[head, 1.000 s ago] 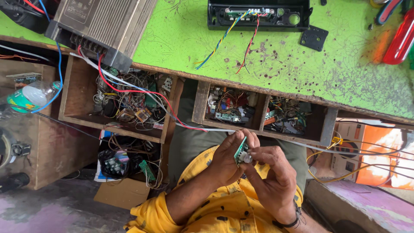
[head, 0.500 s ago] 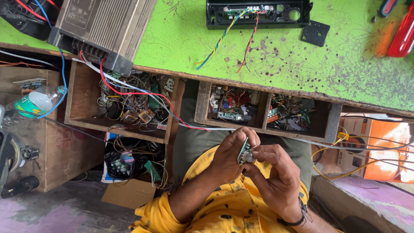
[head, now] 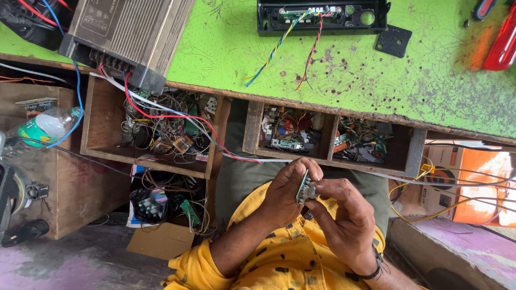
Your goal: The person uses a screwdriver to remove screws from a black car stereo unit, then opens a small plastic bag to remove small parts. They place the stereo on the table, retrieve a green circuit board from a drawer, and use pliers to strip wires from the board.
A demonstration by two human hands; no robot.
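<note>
My left hand (head: 285,194) and my right hand (head: 344,215) meet over my lap, below the edge of the green workbench (head: 344,80). Between them is a small green circuit board (head: 302,186) held on edge. My left hand grips the board with its fingertips. The thumb and forefinger of my right hand pinch a small pale part (head: 312,191) on the board's face. A dark band sits on my right wrist. My yellow spotted sleeves fill the bottom of the view.
A black player panel (head: 322,16) trailing coloured wires, a grey metal amplifier case (head: 129,32) and a red tool (head: 502,45) lie on the bench. Open wooden drawers (head: 161,134) (head: 328,134) hold tangled wires and boards. A plastic bottle (head: 45,126) lies at left.
The view has shifted slightly. My hands stay together on the board, and my right fingers have closed in on the small part.
</note>
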